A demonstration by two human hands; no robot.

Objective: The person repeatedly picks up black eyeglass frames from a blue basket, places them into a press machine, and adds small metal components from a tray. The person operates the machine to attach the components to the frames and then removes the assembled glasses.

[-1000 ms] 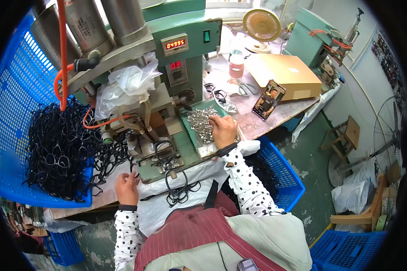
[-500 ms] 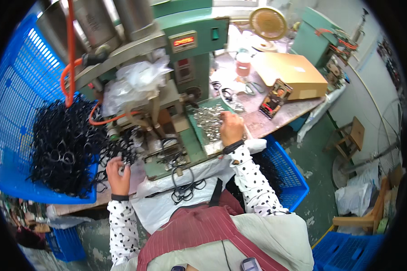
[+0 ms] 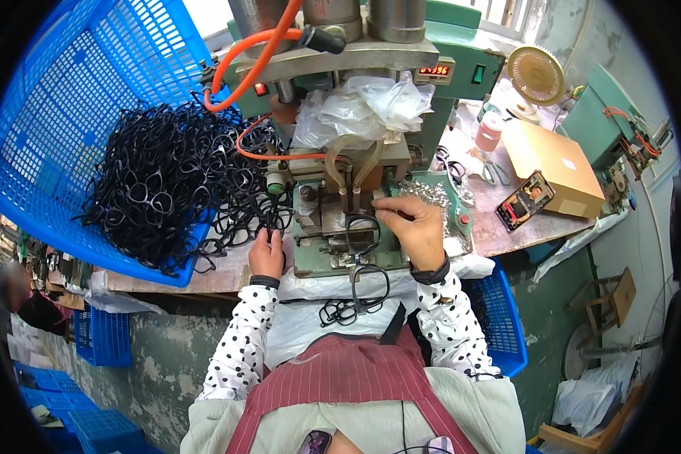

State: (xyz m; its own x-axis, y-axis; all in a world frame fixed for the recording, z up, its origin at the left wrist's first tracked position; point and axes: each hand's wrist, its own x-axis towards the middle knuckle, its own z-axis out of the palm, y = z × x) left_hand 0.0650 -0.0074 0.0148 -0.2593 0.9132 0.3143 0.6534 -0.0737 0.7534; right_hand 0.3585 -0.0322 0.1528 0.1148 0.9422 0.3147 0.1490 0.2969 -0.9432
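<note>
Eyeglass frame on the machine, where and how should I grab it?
Probably pinch the eyeglass frame by its near rim, coming from the apron side: it juts past the green base's front edge, while the far rim sits over metal parts.

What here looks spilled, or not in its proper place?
Black eyeglass frames spread from the blue basket onto the worktop in a tangle, as if spilled. Crumpled clear plastic sits draped on the press, which looks makeshift.
</note>
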